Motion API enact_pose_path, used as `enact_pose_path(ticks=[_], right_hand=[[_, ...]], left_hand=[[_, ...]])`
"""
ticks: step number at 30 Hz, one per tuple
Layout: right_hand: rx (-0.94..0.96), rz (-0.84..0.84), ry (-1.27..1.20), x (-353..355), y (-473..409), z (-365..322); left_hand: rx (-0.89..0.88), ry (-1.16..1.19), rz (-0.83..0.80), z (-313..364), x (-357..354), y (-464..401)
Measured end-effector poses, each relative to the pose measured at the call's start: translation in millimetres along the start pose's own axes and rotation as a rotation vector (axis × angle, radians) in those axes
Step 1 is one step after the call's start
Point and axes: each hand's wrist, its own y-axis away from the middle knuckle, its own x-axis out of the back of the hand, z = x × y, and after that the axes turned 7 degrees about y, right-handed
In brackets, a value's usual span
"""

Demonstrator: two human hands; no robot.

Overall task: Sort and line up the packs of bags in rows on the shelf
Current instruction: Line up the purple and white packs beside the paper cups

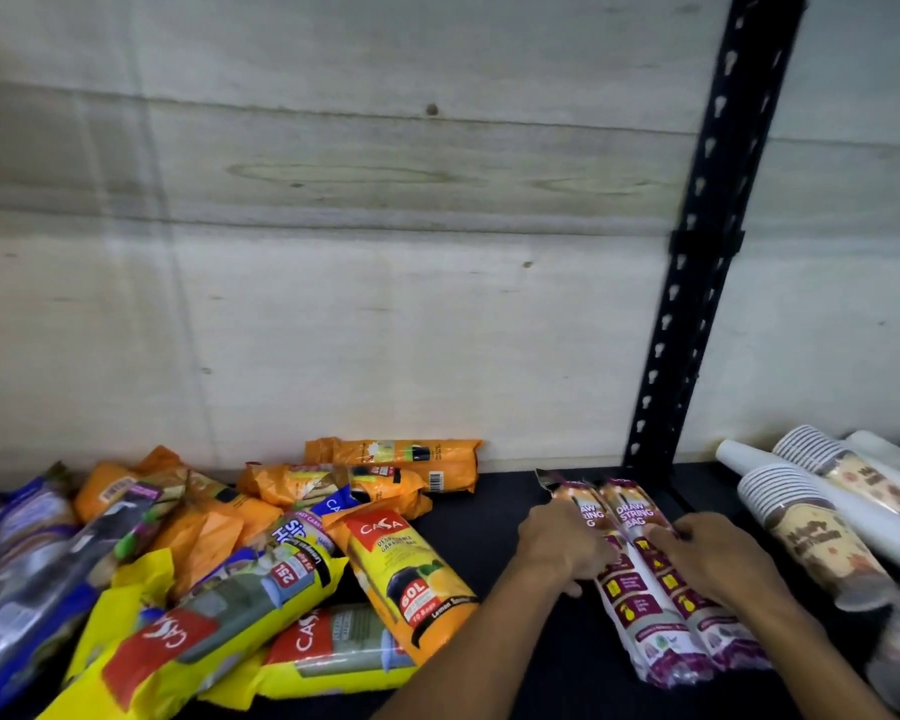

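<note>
Two purple-and-white drawstring bag packs lie side by side on the dark shelf (505,662), the left pack (625,615) and the right pack (697,610), both pointing toward the back wall. My left hand (559,545) rests fingers-down on the left pack's outer edge. My right hand (718,553) presses on the right pack. A loose heap of yellow packs (409,574), orange packs (393,459) and blue packs (27,543) covers the shelf's left half.
A black perforated shelf upright (697,283) stands behind the purple packs. Sleeves of paper cups (811,537) lie on the right. A pale wooden back wall (333,252) closes the shelf. A bare strip of shelf separates the heap from the purple packs.
</note>
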Motion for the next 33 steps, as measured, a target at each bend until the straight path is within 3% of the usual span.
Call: enact_pose_path(ticks=[4,13,21,33], right_hand=[[0.048,0.142,0.045,0,16,-31],[0.437,0.096,-0.148,-13,83,-161],[0.701,0.011,-0.181,-30,162,-260],[0.992,-0.105,-0.115,-60,245,-353]], left_hand=[[-0.082,-0.114,0.144,-4,39,21],[-0.165,-0.257,0.498,-45,147,80],[-0.067,-0.232,0.789,-121,236,144],[0.103,-0.24,0.964,-221,312,213]])
